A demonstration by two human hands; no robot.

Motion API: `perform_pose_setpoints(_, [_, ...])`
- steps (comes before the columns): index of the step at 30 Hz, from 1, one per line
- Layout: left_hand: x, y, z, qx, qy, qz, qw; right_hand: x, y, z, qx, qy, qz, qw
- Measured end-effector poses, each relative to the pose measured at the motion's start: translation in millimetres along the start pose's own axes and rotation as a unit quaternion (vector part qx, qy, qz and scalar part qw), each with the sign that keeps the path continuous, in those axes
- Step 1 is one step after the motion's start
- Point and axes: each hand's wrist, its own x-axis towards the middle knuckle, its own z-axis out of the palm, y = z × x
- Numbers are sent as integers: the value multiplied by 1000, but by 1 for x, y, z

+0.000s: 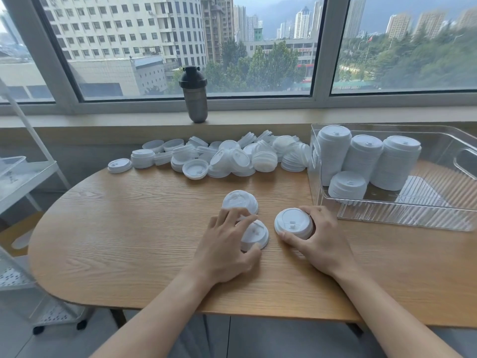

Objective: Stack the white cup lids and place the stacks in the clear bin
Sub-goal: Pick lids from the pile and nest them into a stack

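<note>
On the table [134,228], the left hand [227,250] grips one lid [254,235] while the right hand [321,241] clasps a short lid stack [293,223] near the bin [402,210].

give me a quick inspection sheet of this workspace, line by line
surface: wooden table with rounded corner, bare at the near edge
job's things: loose pile of white lids at the far edge; clear bin at right holding four lid stacks; one lid lying free near the hands
clutter: dark shaker bottle upright on the windowsill
grippers: left hand grips a lid on the table; right hand holds a short lid stack tilted on its side
cables: nothing seen
surroundings: window onto city buildings and trees; white rack at left
</note>
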Motion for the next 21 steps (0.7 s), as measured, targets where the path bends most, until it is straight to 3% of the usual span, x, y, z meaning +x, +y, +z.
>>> perform_pose_setpoints(4, [0, -1, 4, 19, 26, -53, 998, -1, -1, 0, -1, 1, -10, 1000])
perform_pose_setpoints(10, [0, -2, 2, -13, -5, -25, 1000, -3, -5, -3, 21, -2, -8, 1000])
perform_pose_setpoints(14, [-1, -3, 3, -5, 26, -68, 997, -5, -5, -4, 17, -4, -14, 1000])
perform_pose_setpoints(21, [0, -5, 4, -22, 8, -90, 996, -6, -3, -2, -17, -17, -23, 999])
